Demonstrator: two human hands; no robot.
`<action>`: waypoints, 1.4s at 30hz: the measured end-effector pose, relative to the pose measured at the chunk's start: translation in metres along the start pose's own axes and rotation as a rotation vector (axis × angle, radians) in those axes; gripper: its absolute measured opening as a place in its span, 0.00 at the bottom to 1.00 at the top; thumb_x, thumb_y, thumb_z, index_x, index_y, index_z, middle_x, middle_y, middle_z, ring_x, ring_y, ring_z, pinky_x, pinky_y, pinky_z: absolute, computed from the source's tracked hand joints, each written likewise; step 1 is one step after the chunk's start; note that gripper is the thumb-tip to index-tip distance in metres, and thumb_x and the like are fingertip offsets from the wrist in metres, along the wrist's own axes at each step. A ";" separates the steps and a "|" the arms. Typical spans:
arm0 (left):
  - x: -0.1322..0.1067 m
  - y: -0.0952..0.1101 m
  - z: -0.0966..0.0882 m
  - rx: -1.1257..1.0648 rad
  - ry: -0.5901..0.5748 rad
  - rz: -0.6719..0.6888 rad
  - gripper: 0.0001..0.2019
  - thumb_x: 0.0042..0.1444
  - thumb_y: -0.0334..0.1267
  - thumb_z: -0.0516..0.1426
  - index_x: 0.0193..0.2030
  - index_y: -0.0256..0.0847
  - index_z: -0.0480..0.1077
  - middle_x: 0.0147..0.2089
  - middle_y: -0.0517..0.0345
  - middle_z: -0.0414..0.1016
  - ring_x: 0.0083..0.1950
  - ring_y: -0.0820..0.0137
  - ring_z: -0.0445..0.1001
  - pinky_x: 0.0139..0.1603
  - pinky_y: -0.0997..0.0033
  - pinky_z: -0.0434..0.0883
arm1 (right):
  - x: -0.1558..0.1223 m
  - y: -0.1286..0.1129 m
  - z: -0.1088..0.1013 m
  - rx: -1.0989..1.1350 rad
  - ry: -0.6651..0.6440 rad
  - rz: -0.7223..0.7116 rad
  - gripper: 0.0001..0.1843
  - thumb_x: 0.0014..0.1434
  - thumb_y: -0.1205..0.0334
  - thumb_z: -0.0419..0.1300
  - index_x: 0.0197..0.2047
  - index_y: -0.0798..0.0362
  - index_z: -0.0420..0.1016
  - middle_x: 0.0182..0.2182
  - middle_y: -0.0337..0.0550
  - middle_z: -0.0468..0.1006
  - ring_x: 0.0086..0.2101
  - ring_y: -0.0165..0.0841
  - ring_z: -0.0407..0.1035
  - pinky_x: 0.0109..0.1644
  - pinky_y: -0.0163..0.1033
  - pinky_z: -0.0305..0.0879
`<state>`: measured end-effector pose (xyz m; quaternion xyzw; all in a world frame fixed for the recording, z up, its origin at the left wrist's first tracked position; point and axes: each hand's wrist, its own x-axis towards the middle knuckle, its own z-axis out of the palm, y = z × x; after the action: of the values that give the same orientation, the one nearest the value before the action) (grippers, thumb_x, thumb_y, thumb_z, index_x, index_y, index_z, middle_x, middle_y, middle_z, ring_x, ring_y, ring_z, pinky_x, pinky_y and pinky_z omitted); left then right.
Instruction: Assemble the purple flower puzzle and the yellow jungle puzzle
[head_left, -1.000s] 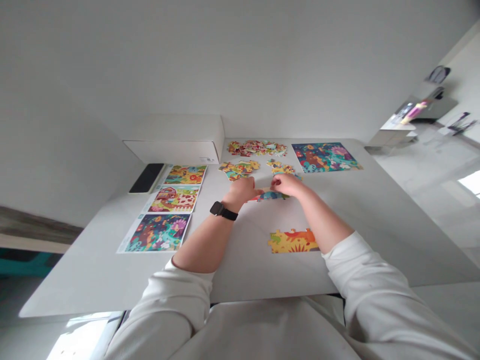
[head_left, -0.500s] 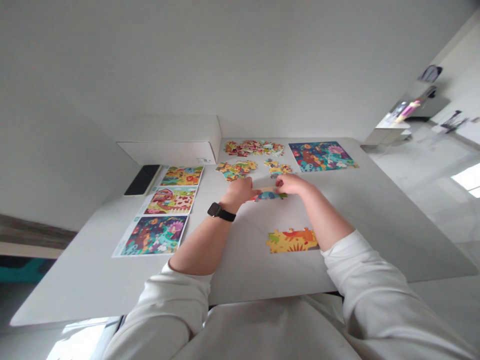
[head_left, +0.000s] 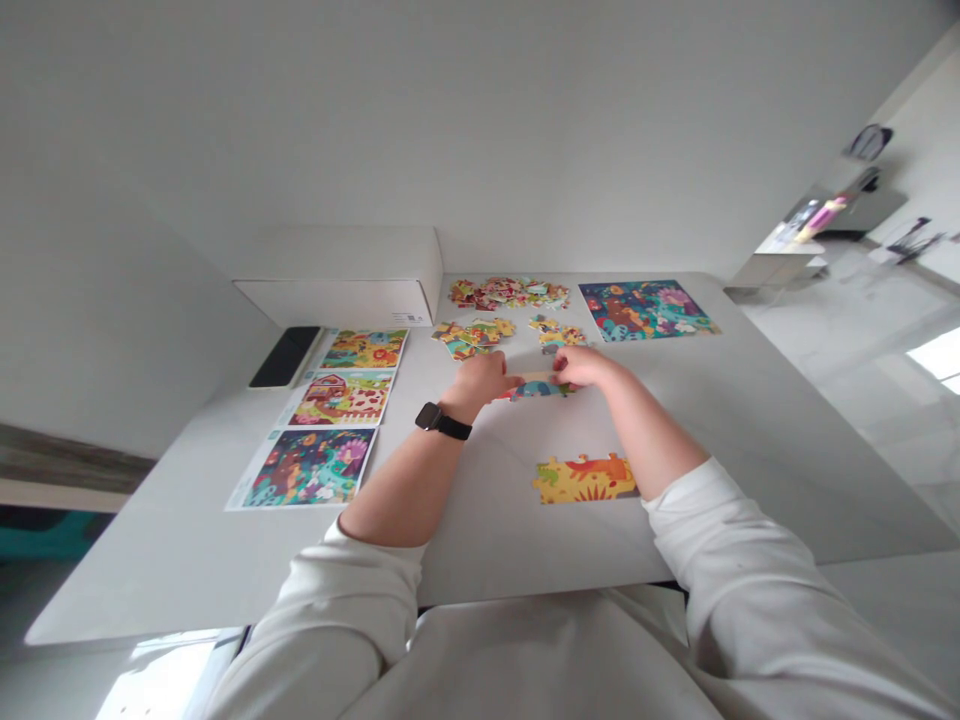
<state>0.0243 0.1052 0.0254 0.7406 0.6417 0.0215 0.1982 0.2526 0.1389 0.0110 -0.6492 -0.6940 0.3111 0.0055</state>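
A joined strip of jigsaw puzzle (head_left: 536, 388), with a blue animal shape on it, is between my two hands in the middle of the table. My left hand (head_left: 482, 380), with a black watch on the wrist, is closed on the strip's left end. At the right end, my right hand (head_left: 579, 367) pinches the strip, its fingertips partly hidden. Nearer to me lies a joined yellow puzzle section (head_left: 585, 480) with an orange animal; my right forearm covers its right edge. Loose yellow puzzle pieces (head_left: 474, 337) lie just beyond my left hand, and more puzzle pieces (head_left: 555, 332) beyond my right.
A heap of mixed puzzle pieces (head_left: 510, 293) lies by the wall. The dark finished puzzle (head_left: 646, 310) is at the back right. On the left are picture sheets (head_left: 311, 468), a phone (head_left: 286, 357) and a white box (head_left: 337, 300).
The camera view has shifted slightly. Both hands keep their hold on the puzzle strip, with hardly any visible movement.
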 end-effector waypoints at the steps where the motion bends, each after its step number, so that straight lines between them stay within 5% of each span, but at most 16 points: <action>1: 0.000 0.000 0.000 -0.002 0.001 -0.002 0.20 0.64 0.56 0.65 0.51 0.42 0.79 0.40 0.49 0.86 0.39 0.59 0.85 0.42 0.66 0.74 | 0.000 0.000 0.000 -0.008 0.000 -0.004 0.09 0.62 0.63 0.74 0.46 0.51 0.84 0.42 0.46 0.89 0.32 0.33 0.81 0.34 0.33 0.75; 8: 0.003 -0.001 0.003 -0.024 0.002 -0.032 0.22 0.62 0.60 0.66 0.50 0.42 0.79 0.41 0.49 0.86 0.39 0.59 0.85 0.42 0.66 0.74 | -0.002 -0.004 0.001 -0.082 0.037 0.014 0.17 0.61 0.58 0.76 0.52 0.50 0.83 0.40 0.45 0.89 0.30 0.34 0.81 0.37 0.35 0.74; 23: 0.006 -0.008 0.007 -0.034 0.002 -0.008 0.22 0.62 0.60 0.66 0.50 0.45 0.78 0.39 0.53 0.85 0.39 0.60 0.84 0.40 0.67 0.72 | -0.001 0.000 0.002 -0.111 0.051 -0.027 0.16 0.61 0.56 0.76 0.48 0.51 0.81 0.34 0.41 0.87 0.29 0.32 0.79 0.34 0.33 0.70; 29: 0.009 -0.007 0.007 -0.031 0.023 0.011 0.15 0.66 0.52 0.63 0.48 0.43 0.79 0.43 0.50 0.86 0.45 0.60 0.84 0.42 0.67 0.73 | -0.001 0.004 -0.003 0.029 0.010 -0.017 0.16 0.62 0.59 0.76 0.50 0.51 0.81 0.42 0.44 0.88 0.27 0.30 0.79 0.34 0.33 0.72; 32: 0.013 -0.017 -0.009 -0.109 0.136 0.064 0.12 0.70 0.45 0.58 0.43 0.41 0.79 0.44 0.48 0.86 0.46 0.60 0.83 0.42 0.68 0.72 | -0.005 0.013 -0.022 0.119 0.072 -0.045 0.15 0.65 0.58 0.74 0.52 0.51 0.81 0.45 0.47 0.88 0.29 0.29 0.78 0.34 0.33 0.73; 37: 0.013 -0.053 -0.051 -0.505 0.416 0.068 0.11 0.70 0.41 0.54 0.40 0.42 0.75 0.32 0.58 0.79 0.29 0.71 0.73 0.32 0.72 0.66 | -0.020 0.030 -0.063 0.097 0.322 -0.133 0.09 0.68 0.58 0.67 0.48 0.53 0.83 0.42 0.48 0.87 0.33 0.32 0.77 0.37 0.33 0.68; 42: 0.008 -0.076 -0.075 -0.864 0.695 -0.020 0.22 0.73 0.56 0.50 0.32 0.45 0.64 0.21 0.65 0.62 0.21 0.74 0.61 0.24 0.74 0.60 | -0.031 0.031 -0.075 -0.028 0.400 -0.122 0.18 0.70 0.47 0.62 0.40 0.53 0.85 0.31 0.44 0.85 0.32 0.35 0.75 0.36 0.36 0.63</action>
<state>-0.0675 0.1403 0.0681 0.5351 0.6092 0.5240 0.2608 0.3160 0.1411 0.0704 -0.6547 -0.7216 0.1654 0.1529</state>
